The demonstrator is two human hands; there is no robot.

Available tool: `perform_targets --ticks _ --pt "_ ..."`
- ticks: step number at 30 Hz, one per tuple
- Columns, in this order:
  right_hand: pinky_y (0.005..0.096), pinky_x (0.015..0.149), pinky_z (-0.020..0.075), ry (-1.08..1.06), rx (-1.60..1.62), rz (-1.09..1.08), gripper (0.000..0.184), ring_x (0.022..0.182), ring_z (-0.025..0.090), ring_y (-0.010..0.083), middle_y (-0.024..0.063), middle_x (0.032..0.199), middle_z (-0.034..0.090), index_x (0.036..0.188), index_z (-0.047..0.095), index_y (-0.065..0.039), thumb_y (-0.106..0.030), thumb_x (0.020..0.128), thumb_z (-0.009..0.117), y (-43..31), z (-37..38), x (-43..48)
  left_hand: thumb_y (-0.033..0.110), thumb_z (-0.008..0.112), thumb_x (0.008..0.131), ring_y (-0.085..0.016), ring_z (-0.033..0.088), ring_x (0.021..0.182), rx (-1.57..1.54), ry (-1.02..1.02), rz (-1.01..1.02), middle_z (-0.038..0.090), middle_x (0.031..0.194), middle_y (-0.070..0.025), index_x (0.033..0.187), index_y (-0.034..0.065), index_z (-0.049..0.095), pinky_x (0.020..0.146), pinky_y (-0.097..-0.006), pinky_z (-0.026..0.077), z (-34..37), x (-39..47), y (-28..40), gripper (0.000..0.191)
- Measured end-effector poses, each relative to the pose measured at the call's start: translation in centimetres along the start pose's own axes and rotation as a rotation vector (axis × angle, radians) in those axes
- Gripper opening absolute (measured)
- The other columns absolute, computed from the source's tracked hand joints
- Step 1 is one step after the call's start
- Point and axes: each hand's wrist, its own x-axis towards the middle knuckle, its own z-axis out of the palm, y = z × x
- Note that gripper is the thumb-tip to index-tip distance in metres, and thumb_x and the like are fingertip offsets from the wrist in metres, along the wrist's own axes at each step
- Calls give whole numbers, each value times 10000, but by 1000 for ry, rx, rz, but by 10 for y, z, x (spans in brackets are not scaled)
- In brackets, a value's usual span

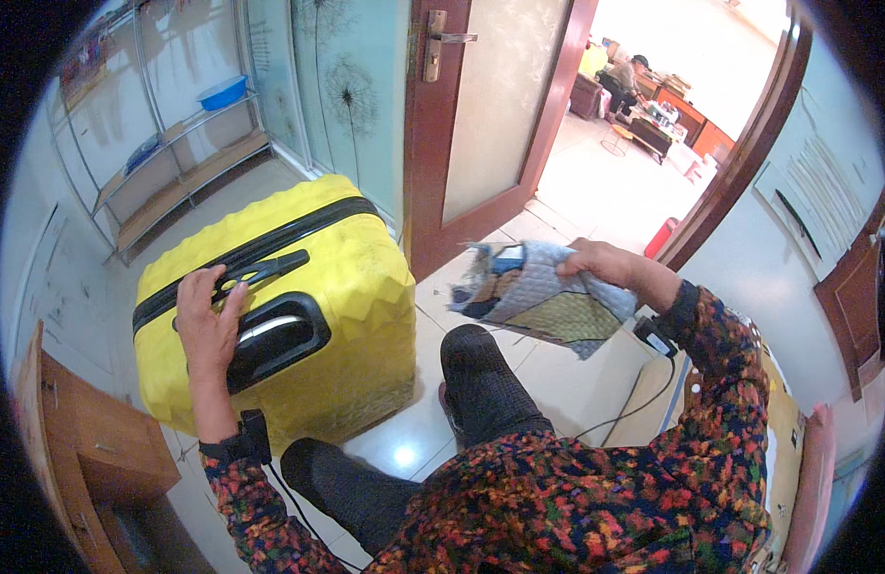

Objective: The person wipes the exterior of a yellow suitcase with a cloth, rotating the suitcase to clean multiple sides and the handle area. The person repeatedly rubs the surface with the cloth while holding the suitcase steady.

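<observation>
A yellow hard-shell suitcase (363, 287) with ridged sides stands on the tiled floor, its black zipper band and black carry handle (288, 333) uppermost. On its top, beside the carry handle, is what looks like a pair of black scissors (270, 268). My left hand (209, 316) has its thumb and fingers around the loops at the near end of them. To the right of the suitcase, my right hand (601, 264) pinches a quilted grey and olive patchwork cloth (543, 294) with frayed edges, held above the floor over my knee.
A metal rack (191, 140) with a blue basin (223, 93) stands at the back left. A brown door (431, 158) is open to a bright room, where a person (624, 80) sits. A wooden cabinet (127, 448) is at the lower left. Cables run from both wrists.
</observation>
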Motion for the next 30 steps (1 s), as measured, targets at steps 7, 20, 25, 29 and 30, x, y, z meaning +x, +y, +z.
perform_targets --ticks 7,20,25,29,30 --pt "346 858 486 67 134 14 273 911 620 194 90 949 678 939 710 -10 -256 865 618 164 7 -22 91 695 867 -321 555 1138 179 246 7 598 1220 -154 1213 -7 602 999 -426 423 -22 -112 -2 372" --pt "364 844 483 -605 80 744 310 932 609 210 42 1016 666 1025 683 -51 -307 850 692 350 135 -148 309 469 1006 -335 503 1155 10 -718 -1832 529 1254 -222 1282 -74 488 986 -395 389 -45 -612 89 473" --pt "363 834 484 -604 -65 708 293 917 609 211 44 1003 667 1014 685 -54 -300 854 678 323 114 -137 307 477 998 -337 510 1133 -74 -818 -1907 537 1231 -219 1265 -69 494 969 -399 395 -69 -639 111 461" --pt "362 825 485 -610 -196 571 280 904 610 212 46 993 669 1004 686 -57 -295 858 666 287 102 -104 305 484 992 -339 516 1116 -91 -834 -1929 543 1212 -217 1251 -64 499 956 -402 399 -81 -634 122 452" --pt "362 823 485 -616 -220 524 277 901 610 212 47 991 669 1002 686 -58 -294 859 663 275 101 -94 305 485 991 -340 517 1111 -90 -838 -1931 544 1207 -216 1247 -63 500 953 -403 400 -84 -633 123 449"
